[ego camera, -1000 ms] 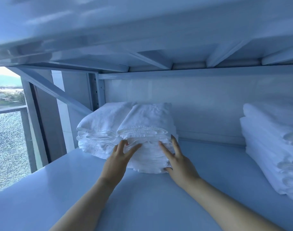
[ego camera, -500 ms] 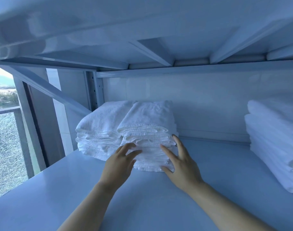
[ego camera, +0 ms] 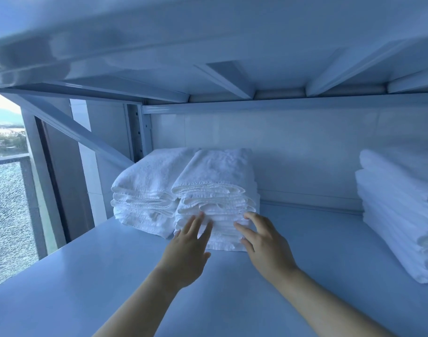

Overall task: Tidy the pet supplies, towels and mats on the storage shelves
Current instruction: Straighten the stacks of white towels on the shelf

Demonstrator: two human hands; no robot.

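A: Where do we log the towel stack (ego camera: 215,190)?

B: On the shelf (ego camera: 106,276), toward the rear left, folded edges facing us. We note a second stack (ego camera: 145,188) touching its left side, nearer the corner post.

A: And the hands?

B: We record both reaching in from below. Right hand (ego camera: 266,246): fingers straight and spread, tips laid on the folded edges at the stack's lower right front, gripping nothing. Left hand (ego camera: 186,251): fingers also straight, over the lower left front. It is blurred, so we cannot tell whether it presses the cloth or sits just off it.

A: Anything else we should enter?

B: A third stack (ego camera: 398,215) of white towels at the far right of the same shelf, well apart from the other two and cut by the frame edge. Upper shelf (ego camera: 208,45) close overhead, ribs showing underneath. Pale back wall (ego camera: 305,154) behind the towels. A diagonal brace (ego camera: 81,137) runs down at the left end. Beyond it we see a window (ego camera: 6,215) with patterned glass in its lower pane.
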